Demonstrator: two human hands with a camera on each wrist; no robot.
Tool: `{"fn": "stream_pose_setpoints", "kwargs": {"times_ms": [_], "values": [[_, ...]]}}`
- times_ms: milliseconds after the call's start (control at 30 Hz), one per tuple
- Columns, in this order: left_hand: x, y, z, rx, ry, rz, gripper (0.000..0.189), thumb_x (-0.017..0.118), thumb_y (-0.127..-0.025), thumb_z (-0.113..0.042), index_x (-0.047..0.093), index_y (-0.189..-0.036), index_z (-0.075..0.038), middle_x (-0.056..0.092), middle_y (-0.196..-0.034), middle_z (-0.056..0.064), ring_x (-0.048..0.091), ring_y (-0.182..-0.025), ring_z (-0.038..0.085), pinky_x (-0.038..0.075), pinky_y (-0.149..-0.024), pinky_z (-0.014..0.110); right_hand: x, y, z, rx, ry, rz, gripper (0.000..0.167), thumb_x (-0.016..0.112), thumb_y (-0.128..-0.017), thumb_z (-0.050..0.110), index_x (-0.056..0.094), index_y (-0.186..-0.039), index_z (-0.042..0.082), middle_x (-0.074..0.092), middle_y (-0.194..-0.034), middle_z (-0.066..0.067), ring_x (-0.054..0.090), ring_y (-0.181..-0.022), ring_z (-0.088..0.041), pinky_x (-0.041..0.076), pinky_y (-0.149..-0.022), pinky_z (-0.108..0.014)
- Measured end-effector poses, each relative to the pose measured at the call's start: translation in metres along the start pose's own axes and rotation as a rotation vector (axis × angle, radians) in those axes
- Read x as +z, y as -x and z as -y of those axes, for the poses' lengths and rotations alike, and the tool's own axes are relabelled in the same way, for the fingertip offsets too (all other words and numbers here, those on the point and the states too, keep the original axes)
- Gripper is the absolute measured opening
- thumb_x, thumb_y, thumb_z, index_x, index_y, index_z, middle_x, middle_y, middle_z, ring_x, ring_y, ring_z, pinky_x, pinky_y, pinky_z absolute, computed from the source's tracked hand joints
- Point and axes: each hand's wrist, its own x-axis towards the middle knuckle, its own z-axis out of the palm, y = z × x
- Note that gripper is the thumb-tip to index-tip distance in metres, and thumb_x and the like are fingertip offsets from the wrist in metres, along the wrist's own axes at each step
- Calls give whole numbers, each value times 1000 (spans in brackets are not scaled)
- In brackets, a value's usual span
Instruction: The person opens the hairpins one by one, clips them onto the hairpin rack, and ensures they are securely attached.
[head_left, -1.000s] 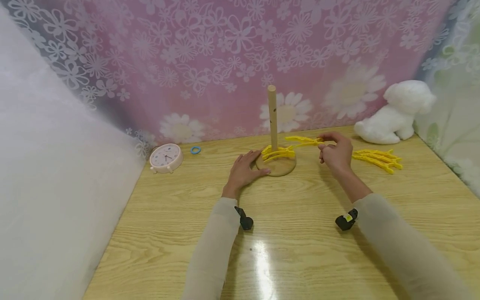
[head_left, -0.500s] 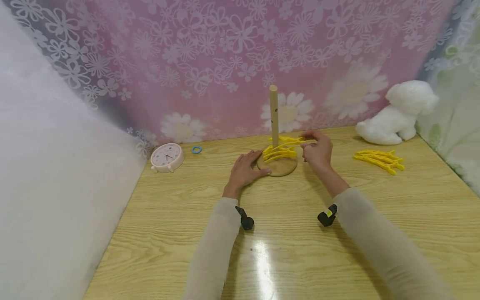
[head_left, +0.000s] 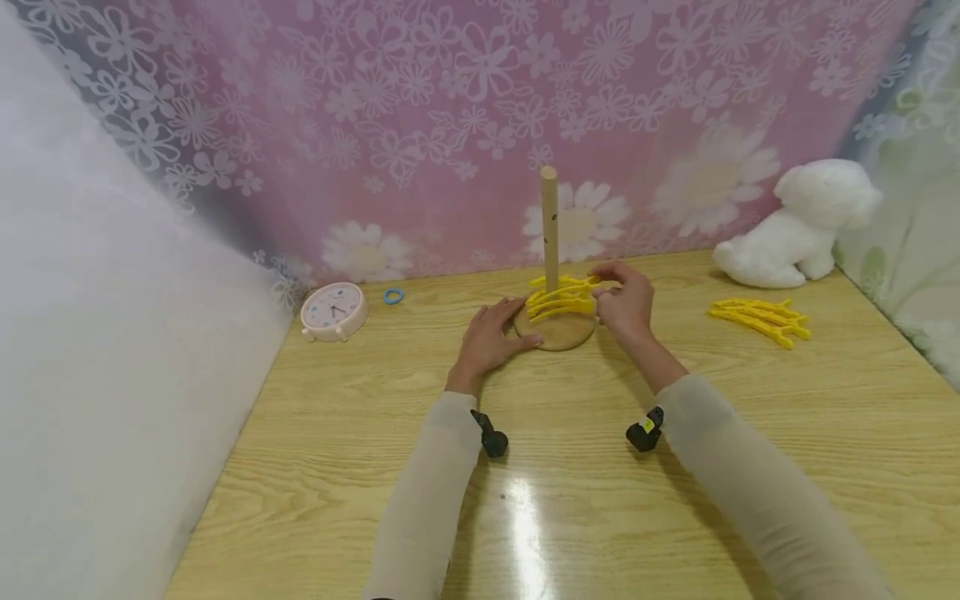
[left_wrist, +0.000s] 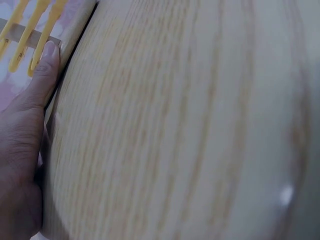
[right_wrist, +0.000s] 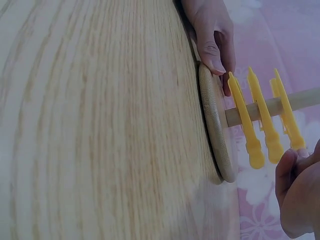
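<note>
A wooden post [head_left: 551,225] rises from a round wooden base [head_left: 562,337] on the table. At the base's left edge my left hand [head_left: 486,342] holds it, fingers and thumb spread around the rim. My right hand [head_left: 628,308], to the right of the post, pinches the handle end of a yellow alligator hair clip [right_wrist: 295,131]. That clip's two arms lie on either side of the post. Below it, two more yellow hair clips [right_wrist: 248,127] sit across the post, one above the other, seen side by side in the right wrist view.
Several yellow hair clips [head_left: 759,321] lie in a pile on the right of the table. Behind them sits a white plush dog [head_left: 798,225]. A pink clock [head_left: 334,312] and a blue ring [head_left: 393,296] lie at the far left. Behind hangs a flowered pink curtain [head_left: 450,125].
My right hand has moved left, bringing its hair clip from beside the post to around it, just above the other two. The left hand stays on the base.
</note>
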Motion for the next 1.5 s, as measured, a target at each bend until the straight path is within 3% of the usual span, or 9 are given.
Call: {"fn": "stream_pose_setpoints", "kwargs": {"times_ms": [433,667,933,1100,1333,1500], "values": [[-2,-2,-3,-14,-18,5,87,70,-90,-67,36,-163,-35,36,-167,-7,26,-156,10,3,-131,29,6,1,5,4,5,40,31,61,-92,-16,72,-117,-1,68,-118,-17,41,-40,-2,37,-38,-18],[-3,-4,-2,-18,-18,4,87,70,-90,-68,37,-163,-35,36,-167,-6,25,-156,9,5,-132,33,5,2,7,-7,8,62,31,60,-93,-17,71,-118,-2,66,-119,-18,40,-39,-4,35,-37,-20],[-3,-4,-1,-26,-24,10,88,68,-89,-70,37,-163,-34,35,-167,-6,25,-157,10,5,-132,32,7,3,6,-43,74,45,32,62,-92,-17,73,-117,0,69,-118,-18,37,-39,-3,35,-36,-19],[-3,0,-1,-31,-14,10,87,68,-90,-70,38,-163,-33,36,-167,-7,25,-156,9,4,-132,31,6,5,6,-29,90,66,31,62,-94,-15,72,-120,-1,68,-123,-18,43,-41,-3,38,-37,-18],[-3,2,-3,-21,-48,11,85,64,-91,-72,38,-162,-32,35,-167,-9,23,-157,9,4,-132,33,-3,14,2,15,3,150,38,63,-100,-6,66,-137,4,60,-137,-19,65,-62,-27,55,-48,-29],[-2,2,-5,-16,-83,21,85,61,-92,-72,37,-163,-33,33,-169,-8,21,-158,10,5,-132,35,-21,22,-4,21,-47,186,43,65,-102,0,61,-143,8,57,-145,-17,66,-64,-23,59,-52,-31]]}}
